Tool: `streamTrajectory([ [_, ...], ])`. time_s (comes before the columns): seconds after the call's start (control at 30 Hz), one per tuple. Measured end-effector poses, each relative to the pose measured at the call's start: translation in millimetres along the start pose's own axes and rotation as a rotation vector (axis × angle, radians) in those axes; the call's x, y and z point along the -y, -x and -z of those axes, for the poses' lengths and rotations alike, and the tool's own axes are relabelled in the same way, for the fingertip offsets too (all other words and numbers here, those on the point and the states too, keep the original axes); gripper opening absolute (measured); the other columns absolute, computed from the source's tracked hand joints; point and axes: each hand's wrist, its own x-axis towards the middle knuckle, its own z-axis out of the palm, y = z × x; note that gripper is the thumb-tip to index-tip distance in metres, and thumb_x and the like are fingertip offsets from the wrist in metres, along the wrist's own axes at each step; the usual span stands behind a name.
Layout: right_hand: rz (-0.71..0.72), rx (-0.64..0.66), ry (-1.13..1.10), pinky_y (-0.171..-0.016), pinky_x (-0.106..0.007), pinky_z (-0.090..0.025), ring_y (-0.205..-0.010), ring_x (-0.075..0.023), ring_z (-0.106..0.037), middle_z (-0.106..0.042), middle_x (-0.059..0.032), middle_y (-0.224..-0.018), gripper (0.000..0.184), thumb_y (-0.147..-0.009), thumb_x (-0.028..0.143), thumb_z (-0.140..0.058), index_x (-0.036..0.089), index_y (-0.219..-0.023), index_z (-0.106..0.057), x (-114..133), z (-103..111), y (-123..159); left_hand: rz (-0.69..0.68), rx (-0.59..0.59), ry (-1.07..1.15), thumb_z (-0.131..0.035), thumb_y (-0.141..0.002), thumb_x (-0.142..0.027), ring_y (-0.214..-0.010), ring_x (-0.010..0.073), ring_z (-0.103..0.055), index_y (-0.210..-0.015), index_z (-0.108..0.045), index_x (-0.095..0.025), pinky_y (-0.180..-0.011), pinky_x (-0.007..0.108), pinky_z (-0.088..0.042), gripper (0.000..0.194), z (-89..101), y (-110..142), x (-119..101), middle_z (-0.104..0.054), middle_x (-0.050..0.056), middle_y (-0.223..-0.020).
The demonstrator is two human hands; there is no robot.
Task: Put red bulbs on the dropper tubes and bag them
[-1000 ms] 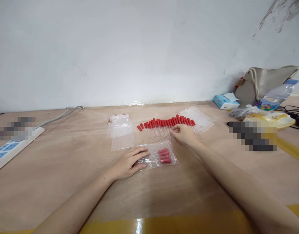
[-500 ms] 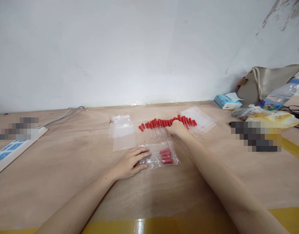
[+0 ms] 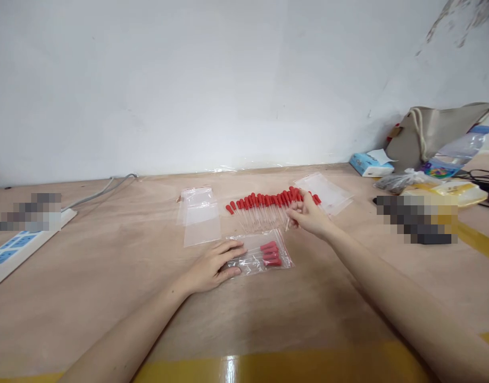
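My left hand (image 3: 216, 267) lies flat with fingers apart on the left end of a clear zip bag (image 3: 250, 266). Inside this bag are several droppers with red bulbs (image 3: 271, 254), their bulbs toward the red-edged right end. Beyond it, a row of loose droppers (image 3: 264, 205) lies side by side, red bulbs away from me and clear stems toward me. At the right part of the row, my right hand (image 3: 308, 215) is closed, fingers curled at the bulbs. A thin pale tip, seemingly of a dropper, pokes out below its fingers; the rest is hidden.
Flat clear bags (image 3: 202, 218) lie left of the row, with more bags (image 3: 328, 191) behind its right end. A white power strip (image 3: 32, 239) sits at left. At right are a tissue pack (image 3: 370, 165), a plastic bottle (image 3: 457, 151), a grey bag (image 3: 439, 130) and a blurred-out dark object (image 3: 415, 221).
My right hand has shifted right along the row and turned, uncovering the bulbs in the middle. My left hand and the bag under it have stayed in place.
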Motion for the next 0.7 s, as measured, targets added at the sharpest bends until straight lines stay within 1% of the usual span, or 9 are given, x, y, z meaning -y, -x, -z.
streamTrajectory([
  [0.1,-0.029,-0.050,-0.121,-0.043,-0.025,-0.046,-0.046,-0.0111,-0.053,-0.047,0.0061,-0.066,0.083,-0.065,0.023,-0.058,0.023,-0.131,-0.009,-10,0,22,0.004,0.010,0.007,-0.045,-0.086,-0.034,-0.120,0.0204,-0.038,-0.127,-0.041,-0.027,-0.099,0.038,-0.034,0.042,0.2,0,0,-0.042,0.005,-0.130],
  [0.17,-0.012,-0.103,-0.175,-0.046,-0.027,-0.049,-0.048,-0.0119,-0.054,-0.049,0.0052,-0.068,0.086,-0.065,0.026,-0.060,0.023,-0.131,-0.006,-18,-2,31,0.008,0.018,0.005,-0.045,-0.086,-0.034,-0.120,0.0203,-0.038,-0.127,-0.041,-0.027,-0.099,0.038,-0.034,0.042,0.1,0,1,-0.042,0.005,-0.130],
  [0.23,0.011,-0.157,-0.226,-0.050,-0.028,-0.051,-0.051,-0.0123,-0.056,-0.050,0.0048,-0.069,0.081,-0.065,0.030,-0.061,0.024,-0.127,-0.009,-26,-6,35,0.009,0.023,-0.003,-0.045,-0.086,-0.035,-0.121,0.0202,-0.037,-0.127,-0.041,-0.026,-0.100,0.038,-0.033,0.042,-0.2,1,1,-0.042,0.005,-0.131],
  [0.33,0.012,-0.222,-0.302,-0.055,-0.029,-0.052,-0.053,-0.0130,-0.058,-0.052,0.0048,-0.067,0.068,-0.066,0.037,-0.061,0.024,-0.117,-0.018,-32,-13,36,0.009,0.024,-0.014,-0.044,-0.086,-0.036,-0.121,0.0199,-0.037,-0.126,-0.041,-0.026,-0.100,0.038,-0.032,0.041,-0.8,0,2,-0.042,0.005,-0.131],
  [0.4,-0.003,-0.206,-0.366,-0.058,-0.031,-0.053,-0.055,-0.0136,-0.059,-0.054,0.0043,-0.067,0.059,-0.068,0.041,-0.059,0.025,-0.109,-0.021,-34,-18,37,0.011,0.021,-0.018,-0.043,-0.087,-0.036,-0.121,0.0198,-0.037,-0.126,-0.041,-0.026,-0.101,0.038,-0.032,0.041,-0.9,0,2,-0.042,0.005,-0.130],
  [0.5,-0.040,-0.113,-0.425,-0.061,-0.034,-0.052,-0.059,-0.0143,-0.060,-0.056,0.0026,-0.070,0.045,-0.071,0.046,-0.055,0.025,-0.100,-0.028,-37,-24,40,0.037,0.025,-0.022,-0.043,-0.087,-0.037,-0.122,0.0199,-0.036,-0.128,-0.038,-0.026,-0.101,0.037,-0.032,0.043,-0.8,0,0,-0.039,0.005,-0.133],
  [0.57,-0.049,-0.048,-0.371,-0.062,-0.034,-0.051,-0.061,-0.0142,-0.060,-0.057,0.0004,-0.074,0.037,-0.073,0.047,-0.052,0.024,-0.097,-0.035,-39,-24,43,0.064,0.030,-0.025,-0.042,-0.087,-0.038,-0.122,0.0202,-0.035,-0.131,-0.033,-0.026,-0.101,0.037,-0.032,0.047,-0.5,1,-2,-0.036,0.005,-0.135],
  [0.6,-0.031,-0.024,-0.296,-0.063,-0.034,-0.051,-0.062,-0.0141,-0.060,-0.058,-0.0009,-0.076,0.033,-0.075,0.046,-0.051,0.023,-0.095,-0.040,-39,-22,43,0.076,0.031,-0.027,-0.042,-0.087,-0.039,-0.123,0.0204,-0.034,-0.132,-0.031,-0.026,-0.101,0.037,-0.032,0.048,-0.4,1,-2,-0.035,0.005,-0.136],
  [0.7,0.135,0.052,0.047,-0.066,-0.032,-0.049,-0.069,-0.0143,-0.058,-0.059,-0.0043,-0.081,0.023,-0.077,0.040,-0.052,0.020,-0.089,-0.053,-38,-12,44,0.090,0.033,-0.029,-0.041,-0.087,-0.039,-0.124,0.0205,-0.033,-0.134,-0.027,-0.026,-0.101,0.037,-0.031,0.051,-0.5,2,-2,-0.034,0.005,-0.137],
])
